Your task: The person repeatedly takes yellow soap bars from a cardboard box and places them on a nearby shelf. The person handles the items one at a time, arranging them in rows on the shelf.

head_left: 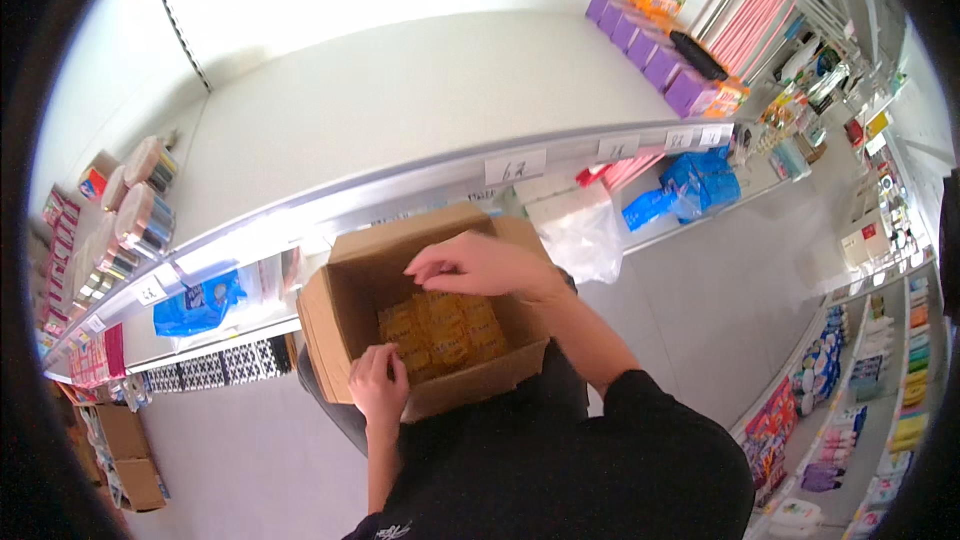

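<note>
An open cardboard box [318, 325] rests on my lap, its flaps folded outward. Inside lie several yellow-orange packets [440, 330] with printing on them, packed side by side at the bottom. My left hand [380, 380] has its fingers curled over the box's near left wall, gripping it. Above the packets hovers my right hand [480, 265], reaching in across the box's right side. Its fingers are loosely bent and point left, the thumb is apart from them, and nothing shows in it.
Ahead stands a white shelf [350, 90] with purple boxes [645, 50] at its right and clear round tubs [145, 215] at its left. Blue plastic bags [695, 185] lie on the lower shelf. Stocked shelves [850, 410] line the right, and another carton [130, 455] sits lower left.
</note>
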Tool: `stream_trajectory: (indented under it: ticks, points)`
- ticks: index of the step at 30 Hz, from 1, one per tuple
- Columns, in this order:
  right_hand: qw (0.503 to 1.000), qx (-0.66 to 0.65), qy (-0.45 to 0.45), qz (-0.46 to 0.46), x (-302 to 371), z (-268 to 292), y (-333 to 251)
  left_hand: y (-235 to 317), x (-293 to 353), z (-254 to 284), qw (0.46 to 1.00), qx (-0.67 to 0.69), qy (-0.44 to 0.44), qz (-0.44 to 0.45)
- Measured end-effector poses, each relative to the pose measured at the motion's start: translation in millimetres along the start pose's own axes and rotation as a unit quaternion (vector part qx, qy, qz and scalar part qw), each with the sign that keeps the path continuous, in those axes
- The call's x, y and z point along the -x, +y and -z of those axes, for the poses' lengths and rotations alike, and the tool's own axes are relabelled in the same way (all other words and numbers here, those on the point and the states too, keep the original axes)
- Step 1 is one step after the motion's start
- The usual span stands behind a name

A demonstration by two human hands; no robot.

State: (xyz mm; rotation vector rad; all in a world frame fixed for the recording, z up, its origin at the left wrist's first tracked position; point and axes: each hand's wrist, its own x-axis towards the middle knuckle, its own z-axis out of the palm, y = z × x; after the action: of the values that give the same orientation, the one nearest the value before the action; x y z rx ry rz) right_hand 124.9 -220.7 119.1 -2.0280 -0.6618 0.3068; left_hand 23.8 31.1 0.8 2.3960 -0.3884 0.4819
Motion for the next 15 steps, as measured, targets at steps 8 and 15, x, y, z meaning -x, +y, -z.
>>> stream_trajectory:
  ticks: [8, 15]
  points:
    - [0.570, 0.462, 0.679, 0.001, 128.0, 277.3, -0.4, 2.1, 4.5, 0.8, 1.000, -0.006, 0.014, -0.009]
    - [0.716, 0.371, 0.544, -0.230, 153.1, 358.0, 49.2, 1.4, 7.7, 0.3, 0.998, -0.043, 0.029, -0.021]
